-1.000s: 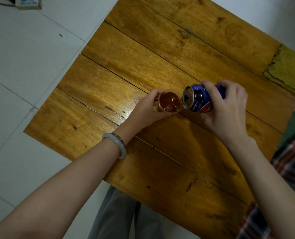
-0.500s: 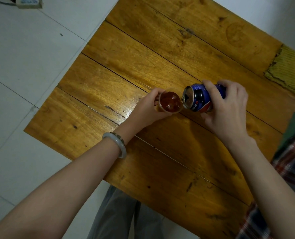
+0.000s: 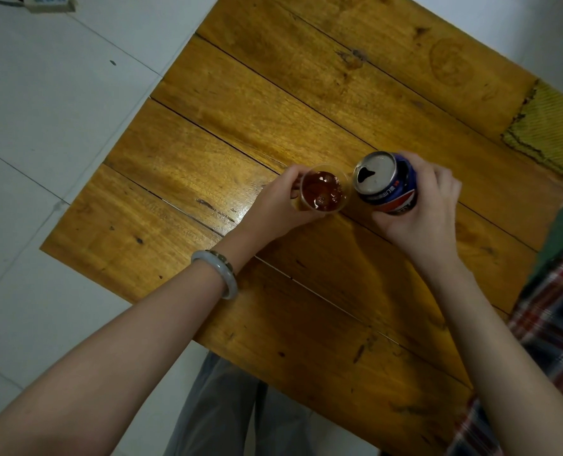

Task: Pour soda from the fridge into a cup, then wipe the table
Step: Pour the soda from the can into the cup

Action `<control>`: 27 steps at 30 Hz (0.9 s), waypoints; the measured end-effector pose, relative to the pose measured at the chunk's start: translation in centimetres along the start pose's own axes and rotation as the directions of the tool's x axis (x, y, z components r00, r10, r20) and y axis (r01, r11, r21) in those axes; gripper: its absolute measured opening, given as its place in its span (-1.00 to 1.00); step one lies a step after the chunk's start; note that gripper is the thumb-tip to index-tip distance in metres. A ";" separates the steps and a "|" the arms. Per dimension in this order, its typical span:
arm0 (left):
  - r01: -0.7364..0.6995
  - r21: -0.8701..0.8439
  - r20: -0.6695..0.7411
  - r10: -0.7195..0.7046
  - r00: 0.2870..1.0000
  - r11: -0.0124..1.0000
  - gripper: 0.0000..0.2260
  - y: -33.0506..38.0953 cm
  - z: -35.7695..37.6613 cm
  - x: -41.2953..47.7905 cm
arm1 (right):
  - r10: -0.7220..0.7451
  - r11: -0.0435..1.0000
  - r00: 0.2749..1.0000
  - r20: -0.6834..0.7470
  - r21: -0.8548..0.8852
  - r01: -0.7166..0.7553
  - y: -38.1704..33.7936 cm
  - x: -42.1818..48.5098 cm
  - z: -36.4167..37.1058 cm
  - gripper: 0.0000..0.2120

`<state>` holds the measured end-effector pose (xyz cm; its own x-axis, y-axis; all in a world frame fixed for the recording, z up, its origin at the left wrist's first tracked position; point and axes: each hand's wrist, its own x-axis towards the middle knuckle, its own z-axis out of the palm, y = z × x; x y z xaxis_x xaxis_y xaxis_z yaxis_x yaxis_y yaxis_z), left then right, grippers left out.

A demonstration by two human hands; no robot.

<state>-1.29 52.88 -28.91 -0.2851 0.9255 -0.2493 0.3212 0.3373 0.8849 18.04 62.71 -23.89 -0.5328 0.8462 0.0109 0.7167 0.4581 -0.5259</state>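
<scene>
A small clear cup [image 3: 322, 191] of dark brown soda stands on the wooden table [image 3: 240, 126]. My left hand [image 3: 278, 205] holds it from the left, fingers curled round its side. Just right of the cup, my right hand [image 3: 421, 209] grips a blue soda can [image 3: 387, 182]. The can is close to upright, its opened top facing up, apart from the cup's rim. A yellow-green cloth [image 3: 550, 133] lies at the table's far right edge.
White floor tiles [image 3: 59, 110] surround the table on the left and far side. A white power strip [image 3: 48, 1] lies on the floor at top left. My grey trousers [image 3: 227, 413] and plaid shirt [image 3: 543, 340] show below the table's near edge.
The can was tipped sideways with its mouth over the cup. My right hand has turned it back toward upright and drawn it slightly right. My left hand and the cup have stayed put.
</scene>
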 end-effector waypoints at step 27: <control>0.104 -0.040 0.004 -0.103 0.995 0.994 -0.47 0.0 0.2 -0.1 | 0.404 0.842 0.911 -0.082 0.421 -0.336 1.6 -5.1 3.8 -0.21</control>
<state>-1.11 52.84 -29.00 -0.3136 0.8862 -0.3410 0.2532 0.4241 0.8695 20.20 58.10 -28.08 -0.1591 0.9782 -0.1332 0.5934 -0.0131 -0.8048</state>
